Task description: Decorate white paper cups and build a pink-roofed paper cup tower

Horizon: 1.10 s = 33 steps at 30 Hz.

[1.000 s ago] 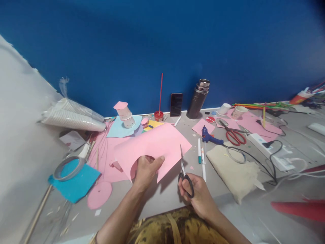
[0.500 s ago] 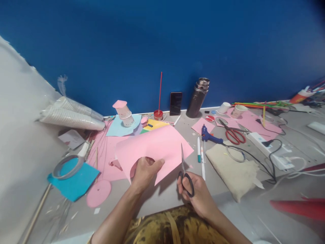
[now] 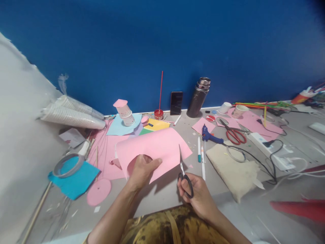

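A large sheet of pink paper (image 3: pixel 162 145) curls above the table, its near edge pinched by my left hand (image 3: pixel 142 169), thumb on top. The fingers beneath are partly hidden by the sheet. My right hand (image 3: pixel 195 189) grips black-handled scissors (image 3: pixel 182 169) with the blades pointing up and away from me. Those blades stand at the sheet's right edge and look nearly closed. Whether they bite into the paper I cannot tell. Below and left lies a pink paper disc (image 3: pixel 99 192).
At left are stacked paper cups (image 3: pixel 73 117), a tape roll (image 3: pixel 68 165) and blue paper (image 3: pixel 76 183). A cup tower (image 3: pixel 125 113) and dark flask (image 3: pixel 198 97) stand at the back. To the right lie a glue gun (image 3: pixel 212 136), red-handled scissors (image 3: pixel 235 135), a cloth (image 3: pixel 231 173) and a power strip (image 3: pixel 271 152).
The pink sheet and my left hand have shifted slightly left. The scissors' blades have tilted a little left, while my right hand stays almost in place.
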Each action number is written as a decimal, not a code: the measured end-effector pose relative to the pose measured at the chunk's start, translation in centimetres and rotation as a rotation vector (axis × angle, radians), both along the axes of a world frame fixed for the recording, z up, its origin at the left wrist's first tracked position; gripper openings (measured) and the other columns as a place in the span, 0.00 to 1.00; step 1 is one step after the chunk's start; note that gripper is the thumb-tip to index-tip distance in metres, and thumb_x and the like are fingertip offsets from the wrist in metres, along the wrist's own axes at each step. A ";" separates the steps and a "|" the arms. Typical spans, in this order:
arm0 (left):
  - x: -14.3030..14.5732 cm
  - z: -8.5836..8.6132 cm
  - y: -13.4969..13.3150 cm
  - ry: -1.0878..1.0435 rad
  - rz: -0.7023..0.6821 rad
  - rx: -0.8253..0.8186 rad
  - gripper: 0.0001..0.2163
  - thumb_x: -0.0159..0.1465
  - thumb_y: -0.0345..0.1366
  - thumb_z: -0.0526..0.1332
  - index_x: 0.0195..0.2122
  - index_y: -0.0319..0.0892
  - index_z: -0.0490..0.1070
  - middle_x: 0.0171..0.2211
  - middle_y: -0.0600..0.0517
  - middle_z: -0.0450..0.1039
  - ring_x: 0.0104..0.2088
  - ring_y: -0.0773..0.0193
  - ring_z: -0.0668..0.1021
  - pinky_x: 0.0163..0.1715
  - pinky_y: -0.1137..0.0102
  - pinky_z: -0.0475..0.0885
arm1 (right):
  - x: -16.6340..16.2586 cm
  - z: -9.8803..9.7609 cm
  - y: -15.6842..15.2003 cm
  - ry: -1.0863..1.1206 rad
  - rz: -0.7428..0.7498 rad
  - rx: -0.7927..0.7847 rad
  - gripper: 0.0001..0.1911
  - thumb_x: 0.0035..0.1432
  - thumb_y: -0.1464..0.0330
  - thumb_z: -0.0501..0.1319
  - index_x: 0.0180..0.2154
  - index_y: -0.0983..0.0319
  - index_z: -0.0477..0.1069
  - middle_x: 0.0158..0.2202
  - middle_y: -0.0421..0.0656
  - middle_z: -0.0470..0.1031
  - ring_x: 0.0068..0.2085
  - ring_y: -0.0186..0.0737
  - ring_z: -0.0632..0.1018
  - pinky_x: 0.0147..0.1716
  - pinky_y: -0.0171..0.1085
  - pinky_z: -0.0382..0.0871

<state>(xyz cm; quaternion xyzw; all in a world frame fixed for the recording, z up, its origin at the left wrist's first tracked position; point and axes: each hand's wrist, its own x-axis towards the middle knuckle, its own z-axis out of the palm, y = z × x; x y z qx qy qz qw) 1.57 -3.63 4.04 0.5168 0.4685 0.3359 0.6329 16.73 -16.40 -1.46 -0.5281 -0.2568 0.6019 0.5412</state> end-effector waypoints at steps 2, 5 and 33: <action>-0.1 0.4 0.2 -0.004 -0.018 0.005 0.29 0.43 0.43 0.71 0.12 0.47 0.44 0.14 0.62 0.39 0.18 0.77 0.45 0.20 0.70 0.37 | 0.1 0.1 -0.1 -0.018 0.007 -0.009 0.33 0.45 0.40 0.73 0.27 0.63 0.70 0.19 0.36 0.70 0.17 0.24 0.59 0.17 0.31 0.46; -0.6 0.6 0.8 0.050 -0.068 0.028 0.28 0.44 0.44 0.70 0.11 0.47 0.44 0.13 0.62 0.39 0.17 0.78 0.44 0.20 0.70 0.36 | 0.3 0.1 -0.3 -0.043 0.037 -0.017 0.32 0.47 0.41 0.72 0.27 0.63 0.71 0.19 0.37 0.71 0.17 0.25 0.61 0.18 0.31 0.48; -3.8 -1.5 3.2 0.478 -0.351 0.078 0.28 0.48 0.51 0.67 0.12 0.47 0.45 0.13 0.61 0.40 0.18 0.74 0.47 0.22 0.67 0.39 | 1.1 0.3 -1.0 -0.099 0.145 -0.078 0.35 0.43 0.36 0.72 0.28 0.63 0.72 0.19 0.38 0.72 0.19 0.26 0.61 0.19 0.32 0.49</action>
